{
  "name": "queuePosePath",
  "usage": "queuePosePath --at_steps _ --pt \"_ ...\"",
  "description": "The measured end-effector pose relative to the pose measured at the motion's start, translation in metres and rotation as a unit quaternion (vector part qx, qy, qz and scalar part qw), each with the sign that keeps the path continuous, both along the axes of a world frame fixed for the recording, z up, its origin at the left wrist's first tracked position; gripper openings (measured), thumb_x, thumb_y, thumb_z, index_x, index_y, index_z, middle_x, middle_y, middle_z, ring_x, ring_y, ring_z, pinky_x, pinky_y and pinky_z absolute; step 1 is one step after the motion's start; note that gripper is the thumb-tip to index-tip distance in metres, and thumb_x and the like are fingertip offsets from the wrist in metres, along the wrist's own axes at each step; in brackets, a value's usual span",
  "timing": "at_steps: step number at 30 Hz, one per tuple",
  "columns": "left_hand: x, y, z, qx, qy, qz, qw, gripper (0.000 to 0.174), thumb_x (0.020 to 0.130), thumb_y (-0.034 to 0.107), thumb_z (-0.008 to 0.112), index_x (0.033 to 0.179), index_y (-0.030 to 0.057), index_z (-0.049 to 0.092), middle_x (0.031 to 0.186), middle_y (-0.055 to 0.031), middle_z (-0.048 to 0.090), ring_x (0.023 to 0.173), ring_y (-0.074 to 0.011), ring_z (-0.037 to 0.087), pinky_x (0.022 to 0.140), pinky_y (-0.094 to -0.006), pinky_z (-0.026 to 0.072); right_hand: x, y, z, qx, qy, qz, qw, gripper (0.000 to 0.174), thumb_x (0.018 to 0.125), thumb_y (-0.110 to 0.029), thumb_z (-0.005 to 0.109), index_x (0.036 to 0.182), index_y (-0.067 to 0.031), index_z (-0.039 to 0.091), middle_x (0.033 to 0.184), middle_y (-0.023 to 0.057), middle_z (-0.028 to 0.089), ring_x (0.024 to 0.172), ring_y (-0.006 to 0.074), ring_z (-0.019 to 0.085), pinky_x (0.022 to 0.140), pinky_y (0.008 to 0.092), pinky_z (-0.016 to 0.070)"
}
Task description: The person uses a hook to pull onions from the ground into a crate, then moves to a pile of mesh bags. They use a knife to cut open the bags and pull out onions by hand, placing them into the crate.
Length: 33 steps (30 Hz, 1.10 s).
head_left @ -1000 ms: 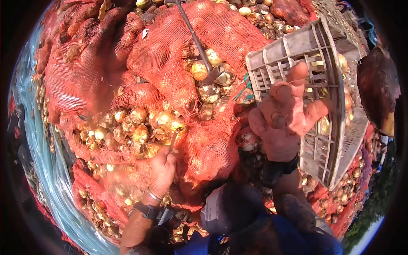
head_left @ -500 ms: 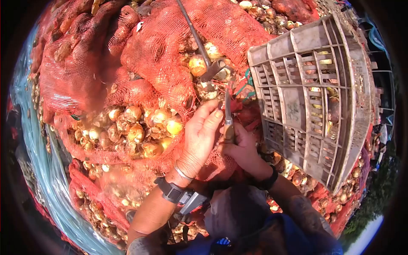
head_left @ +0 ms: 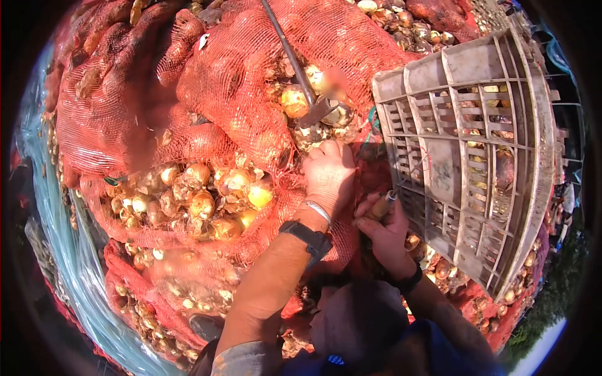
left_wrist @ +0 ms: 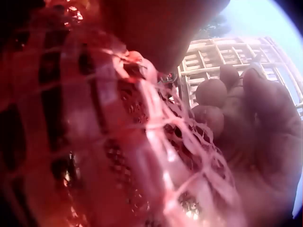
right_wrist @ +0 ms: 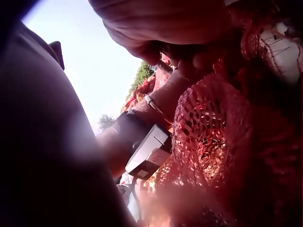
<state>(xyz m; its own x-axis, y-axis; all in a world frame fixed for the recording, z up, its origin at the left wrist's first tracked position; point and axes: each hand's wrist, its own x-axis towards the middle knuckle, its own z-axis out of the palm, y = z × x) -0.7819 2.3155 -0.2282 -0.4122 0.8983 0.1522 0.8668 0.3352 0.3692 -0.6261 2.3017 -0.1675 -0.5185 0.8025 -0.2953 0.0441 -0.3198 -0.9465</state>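
- Mesh sack [head_left: 238,69]: coarse plastic netting.
- Onions [head_left: 207,200]: dry, papery skins, glossy.
- Crate [head_left: 439,156]: moulded plastic, matt, soiled.
- Rod [head_left: 288,53]: dark, dull metal.
- Tool handle [head_left: 381,205]: smooth tan wood.
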Motion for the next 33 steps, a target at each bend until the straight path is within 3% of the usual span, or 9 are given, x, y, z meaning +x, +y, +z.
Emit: queuePosePath --at_steps 8,10,18,21,24,26,28,31,33 --pt "-0.008 -0.015 -0.01 0.032 0.004 -0.03 0.999 0.045 0.073 0.038 0.072 0.101 0.0044 0.06 0.095 -0.011 0.054 0.085 -0.0291 0.058 0.068 -0.0427 0.0486 -0.007 0.001 -0.009 0.013 0.019 0.022 0.999 0.046 0.082 0.007 0.068 0.123 -0.0034 0.049 0.097 0.0047 0.063 0.093 0.0106 0.057 0.084 0.0266 0.0482" --pt "-0.008 -0.014 -0.006 0.076 -0.007 -0.006 0.997 0.029 0.075 0.028 0.069 0.092 0.0071 0.059 0.087 -0.012 0.055 0.081 -0.0323 0.059 0.065 -0.0454 0.0477 -0.006 0.0 -0.011 0.017 0.016 0.019 1.0 0.046 0.082 0.007 0.068 0.123 -0.0035 0.049 0.098 0.0046 0.063 0.093 0.0105 0.057 0.084 0.0263 0.0483" --pt "-0.018 0.004 0.04 -0.022 -0.172 -0.029 0.985 0.019 0.073 0.02 0.066 0.088 0.0077 0.071 0.093 -0.0128 0.062 0.091 -0.0348 0.059 0.075 -0.0429 0.0514 -0.003 0.004 -0.012 0.028 0.007 -0.008 1.0 0.045 0.081 0.008 0.065 0.122 -0.0038 0.049 0.098 0.0072 0.063 0.089 0.0136 0.061 0.079 0.028 0.0521" --pt "-0.003 -0.009 0.052 0.037 -0.105 -0.144 0.983 0.021 0.068 0.02 0.068 0.085 0.0087 0.069 0.088 -0.012 0.062 0.094 -0.0308 0.059 0.072 -0.0414 0.0521 -0.001 0.001 -0.011 0.019 -0.01 -0.059 0.998 0.045 0.081 0.008 0.065 0.121 -0.0037 0.049 0.099 0.0071 0.063 0.092 0.0139 0.061 0.081 0.028 0.0518" --pt "-0.025 -0.029 0.043 0.031 -0.073 -0.154 0.985 0.021 0.068 0.02 0.068 0.085 0.0079 0.067 0.088 -0.0099 0.061 0.092 -0.0304 0.058 0.074 -0.0428 0.051 0.019 -0.002 -0.015 0.074 -0.041 0.019 0.996 0.041 0.082 0.008 0.065 0.119 -0.0037 0.05 0.1 0.0063 0.062 0.093 0.0134 0.06 0.081 0.028 0.0511" --pt "-0.06 -0.037 0.045 0.043 0.034 -0.17 0.984 0.023 0.07 0.019 0.066 0.09 0.0078 0.067 0.097 -0.0113 0.063 0.098 -0.0325 0.058 0.08 -0.0451 0.0496 0.021 -0.002 -0.01 0.142 -0.054 0.064 0.986 0.031 0.082 0.002 0.067 0.11 -0.0034 0.055 0.095 0.0003 0.06 0.089 0.0088 0.056 0.084 0.0261 0.0462" --pt "-0.094 -0.049 0.035 0.042 0.155 -0.182 0.97 0.026 0.077 0.017 0.06 0.099 0.0068 0.069 0.105 -0.0147 0.064 0.106 -0.0346 0.056 0.089 -0.0485 0.0456 0.031 -0.003 -0.022 0.145 -0.07 0.082 0.984 0.034 0.083 0.005 0.066 0.112 -0.0033 0.053 0.097 0.0026 0.06 0.091 0.0106 0.057 0.082 0.0272 0.0479" --pt "-0.123 -0.082 0.043 -0.017 0.124 -0.134 0.983 0.05 0.076 0.02 0.064 0.123 0.0027 0.061 0.114 -0.0172 0.063 0.112 -0.0364 0.055 0.092 -0.051 0.0435 0.03 -0.003 -0.025 0.136 -0.076 0.091 0.984 0.037 0.083 0.007 0.066 0.115 -0.0028 0.051 0.098 0.0051 0.061 0.093 0.0124 0.058 0.082 0.0281 0.0494" --pt "-0.12 -0.088 0.046 -0.032 0.159 -0.061 0.985 0.043 0.073 0.018 0.066 0.113 0.0037 0.064 0.111 -0.0151 0.063 0.103 -0.0338 0.058 0.087 -0.0492 0.0448 0.026 -0.004 -0.023 0.125 -0.072 0.076 0.987 0.037 0.083 0.008 0.065 0.116 -0.0025 0.05 0.098 0.0052 0.061 0.092 0.0124 0.058 0.082 0.028 0.0492"
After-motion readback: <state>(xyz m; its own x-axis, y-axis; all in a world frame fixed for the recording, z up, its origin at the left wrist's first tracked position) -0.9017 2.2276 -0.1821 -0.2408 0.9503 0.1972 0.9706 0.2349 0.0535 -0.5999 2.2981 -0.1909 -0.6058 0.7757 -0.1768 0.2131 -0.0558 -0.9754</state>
